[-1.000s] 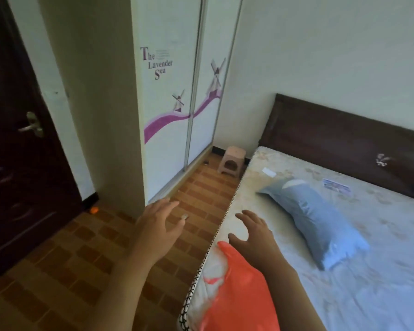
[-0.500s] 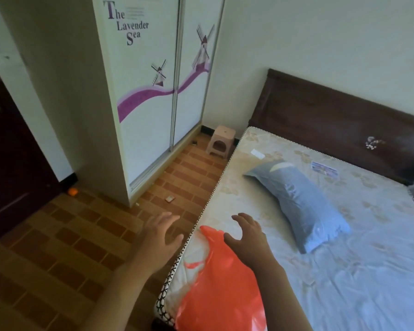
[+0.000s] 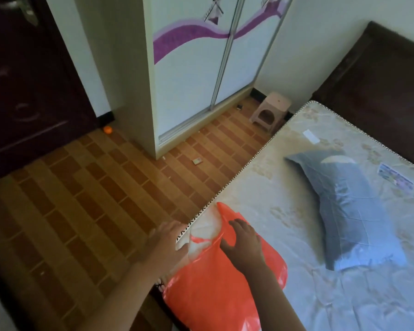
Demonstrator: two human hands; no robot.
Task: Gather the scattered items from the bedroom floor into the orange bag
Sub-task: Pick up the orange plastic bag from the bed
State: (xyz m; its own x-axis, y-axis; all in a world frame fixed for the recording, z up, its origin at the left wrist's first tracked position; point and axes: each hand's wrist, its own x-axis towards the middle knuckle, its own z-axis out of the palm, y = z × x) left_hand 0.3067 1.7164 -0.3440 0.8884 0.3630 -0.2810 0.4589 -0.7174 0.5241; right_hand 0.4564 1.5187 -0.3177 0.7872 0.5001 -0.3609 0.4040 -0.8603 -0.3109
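The orange plastic bag [image 3: 208, 290] lies flat on the near corner of the mattress [image 3: 285, 199], partly hanging over its edge. My right hand [image 3: 243, 244] rests on the bag's upper part with fingers spread. My left hand [image 3: 164, 244] hovers open at the mattress edge, its thumb next to the bag's handle. On the tiled floor lie a small pale wrapper [image 3: 197, 161], a tiny white scrap [image 3: 163, 158], a small orange ball [image 3: 108, 130] by the door, and a dark little item [image 3: 239, 106] near the wardrobe.
A wardrobe [image 3: 201, 68] with sliding doors stands ahead, a dark door [image 3: 29, 80] at the left. A small pink stool [image 3: 270, 111] sits in the corner by the dark headboard [image 3: 378, 84]. A blue pillow [image 3: 351, 206] lies on the bed.
The view has tilted down and moved closer. Both hands have lowered towards the bag; my right hand now lies on it and my left has reached the mattress edge.
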